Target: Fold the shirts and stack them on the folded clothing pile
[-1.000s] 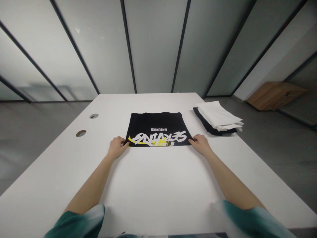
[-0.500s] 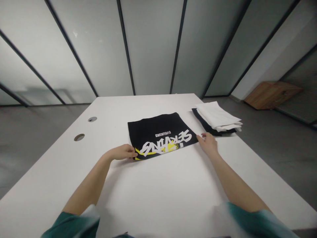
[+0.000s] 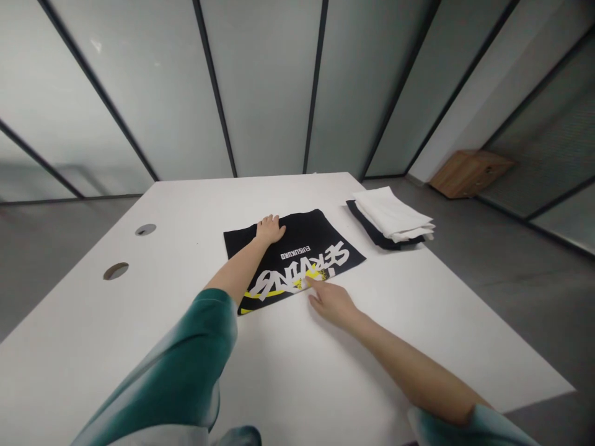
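Observation:
A folded black T-shirt (image 3: 297,232) with white and yellow lettering lies flat on the white table. My left hand (image 3: 270,229) rests palm down on its far part, fingers spread at the far edge. At the middle of the near edge is my right hand (image 3: 332,301); its index finger touches the print while the thumb sits apart, just off the cloth. Neither hand grips the fabric. My left forearm hides part of the shirt's left side.
To the right, a stack of folded white cloth (image 3: 390,210) lies on a folded black cloth (image 3: 369,229) near the edge of the table (image 3: 288,371). Two round holes (image 3: 116,271) pierce the tabletop at left. A wooden cabinet (image 3: 469,173) stands on the floor beyond.
Both hands have left the shirt's near corners. My left hand moved forward onto its far part, and my right moved left to the middle of the near edge. The view shifted slightly right.

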Action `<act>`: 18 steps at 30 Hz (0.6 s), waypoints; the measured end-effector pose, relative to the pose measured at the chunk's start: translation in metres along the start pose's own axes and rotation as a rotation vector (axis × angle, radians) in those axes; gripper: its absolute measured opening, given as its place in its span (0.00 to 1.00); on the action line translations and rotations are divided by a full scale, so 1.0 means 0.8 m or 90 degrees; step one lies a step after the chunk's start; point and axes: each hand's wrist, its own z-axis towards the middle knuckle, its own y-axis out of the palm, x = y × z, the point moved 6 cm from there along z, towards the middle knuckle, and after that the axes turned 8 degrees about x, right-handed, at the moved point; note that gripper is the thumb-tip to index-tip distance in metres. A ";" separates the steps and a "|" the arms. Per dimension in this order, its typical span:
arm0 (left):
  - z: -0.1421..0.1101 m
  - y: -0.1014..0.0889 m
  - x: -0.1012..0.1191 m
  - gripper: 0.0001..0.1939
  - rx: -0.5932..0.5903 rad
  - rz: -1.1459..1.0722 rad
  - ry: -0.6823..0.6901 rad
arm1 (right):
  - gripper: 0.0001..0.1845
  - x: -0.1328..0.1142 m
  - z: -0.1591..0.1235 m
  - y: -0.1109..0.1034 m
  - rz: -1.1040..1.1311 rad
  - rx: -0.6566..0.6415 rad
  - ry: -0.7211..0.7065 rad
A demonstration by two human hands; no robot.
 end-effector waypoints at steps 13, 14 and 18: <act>0.053 0.022 0.013 0.23 -0.128 0.018 -0.041 | 0.18 0.009 0.012 0.008 0.130 0.191 -0.025; 0.056 0.021 0.012 0.22 -0.136 0.006 -0.044 | 0.18 0.010 0.012 0.005 0.187 0.199 -0.020; 0.057 0.003 -0.008 0.19 -0.143 -0.065 -0.072 | 0.17 0.019 0.008 -0.016 0.405 0.242 0.030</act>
